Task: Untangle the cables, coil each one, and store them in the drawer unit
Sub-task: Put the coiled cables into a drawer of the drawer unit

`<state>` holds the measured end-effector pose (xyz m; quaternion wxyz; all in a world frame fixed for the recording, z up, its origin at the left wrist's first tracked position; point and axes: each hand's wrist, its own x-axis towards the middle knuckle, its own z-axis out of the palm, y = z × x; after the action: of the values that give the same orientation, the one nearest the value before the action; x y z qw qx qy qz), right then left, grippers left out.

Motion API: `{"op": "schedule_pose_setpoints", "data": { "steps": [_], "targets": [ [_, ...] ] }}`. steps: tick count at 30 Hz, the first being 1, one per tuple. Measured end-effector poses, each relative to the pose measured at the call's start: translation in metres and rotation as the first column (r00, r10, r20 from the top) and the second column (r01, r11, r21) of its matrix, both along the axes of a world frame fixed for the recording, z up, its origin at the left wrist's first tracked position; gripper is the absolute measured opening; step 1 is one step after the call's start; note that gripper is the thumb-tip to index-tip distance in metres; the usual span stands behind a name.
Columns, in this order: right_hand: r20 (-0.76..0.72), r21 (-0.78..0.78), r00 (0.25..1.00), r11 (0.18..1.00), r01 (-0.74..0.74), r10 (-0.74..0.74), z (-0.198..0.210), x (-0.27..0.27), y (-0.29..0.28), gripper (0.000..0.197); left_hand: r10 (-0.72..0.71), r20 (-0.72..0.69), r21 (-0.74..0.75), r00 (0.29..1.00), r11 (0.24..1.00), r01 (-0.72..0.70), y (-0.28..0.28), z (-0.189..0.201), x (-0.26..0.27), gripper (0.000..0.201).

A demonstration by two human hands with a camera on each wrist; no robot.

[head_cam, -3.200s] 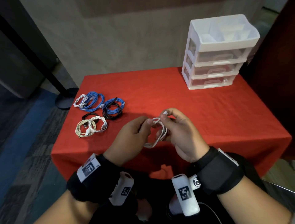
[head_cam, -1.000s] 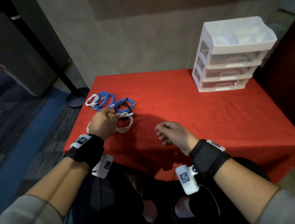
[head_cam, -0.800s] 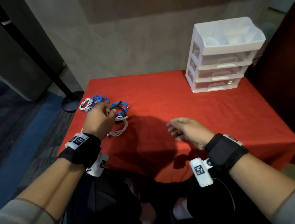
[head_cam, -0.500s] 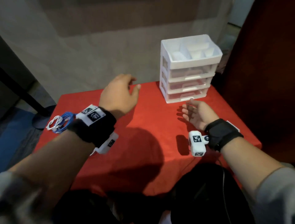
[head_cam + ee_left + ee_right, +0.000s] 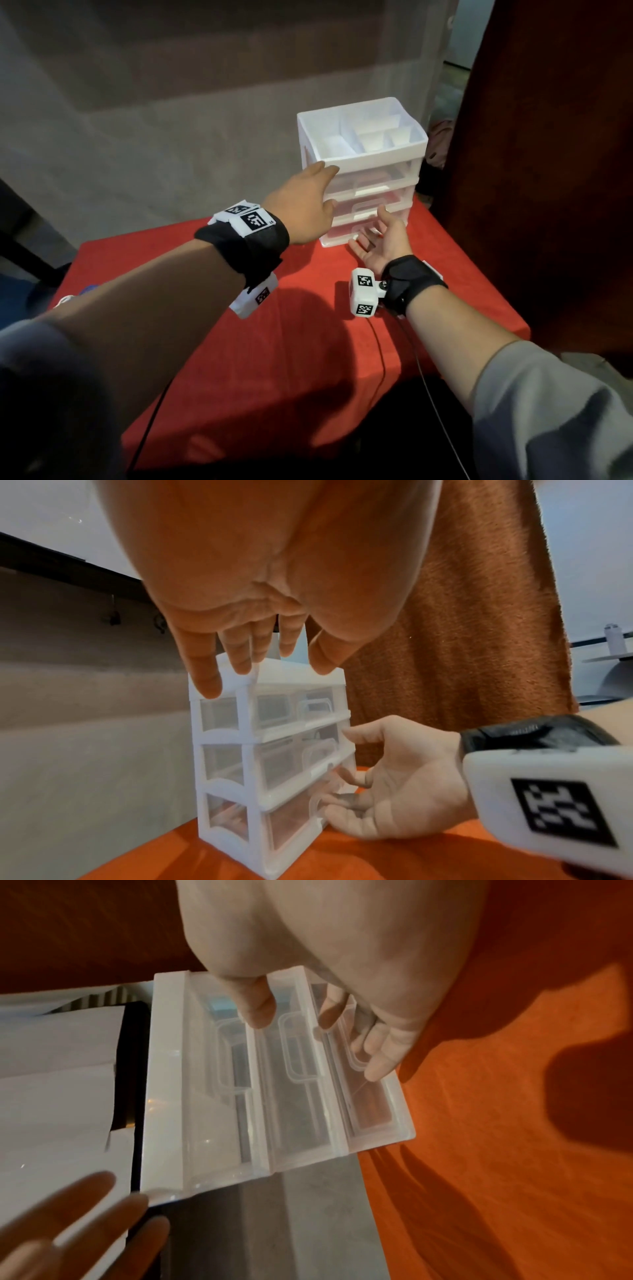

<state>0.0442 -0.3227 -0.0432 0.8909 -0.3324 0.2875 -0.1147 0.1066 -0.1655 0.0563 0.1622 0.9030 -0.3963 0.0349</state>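
Observation:
The white three-drawer unit [image 5: 363, 161] stands at the table's far right, with an open divided tray on top. My left hand [image 5: 308, 202] reaches to its top left corner, and its straight fingers [image 5: 205, 677] rest on the top rim. My right hand [image 5: 380, 240] is palm up at the bottom drawer [image 5: 291, 823], its fingers [image 5: 337, 799] hooked into the clear handle. In the right wrist view those fingers [image 5: 380, 1053] lie on that handle. Only a bit of a blue cable [image 5: 89, 288] and a white cable [image 5: 63, 300] shows past my left forearm.
The red tablecloth [image 5: 308, 342] covers the table, with a bare stretch between me and the unit. A dark red curtain [image 5: 548, 171] hangs close to the right of the unit. A grey wall runs behind the table.
My left hand left the coiled white cable at the pile on the left and swung over to the unit's top. My right hand moved from mid-table to the bottom drawer's handle.

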Motion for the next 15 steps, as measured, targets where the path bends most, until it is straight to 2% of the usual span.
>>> {"op": "schedule_pose_setpoints", "data": {
  "steps": [3,8,15],
  "targets": [
    [-0.034,0.03,0.999,0.999,0.035,-0.034,0.0,-0.004,-0.004,0.035,-0.001,-0.011,-0.043,1.0,0.999,0.001,0.0,-0.003,-0.001,0.063],
    [-0.126,-0.039,0.991,0.999,0.038,-0.043,-0.011,-0.02,-0.001,0.039,0.011,-0.037,-0.03,0.999,0.999,-0.012,-0.004,0.001,-0.004,0.064],
    [-0.191,-0.122,0.98,0.992,0.036,-0.059,-0.036,-0.076,-0.002,0.024,-0.002,-0.051,-0.074,0.999,0.997,-0.002,0.004,-0.009,0.0,0.061]
  ]
}}
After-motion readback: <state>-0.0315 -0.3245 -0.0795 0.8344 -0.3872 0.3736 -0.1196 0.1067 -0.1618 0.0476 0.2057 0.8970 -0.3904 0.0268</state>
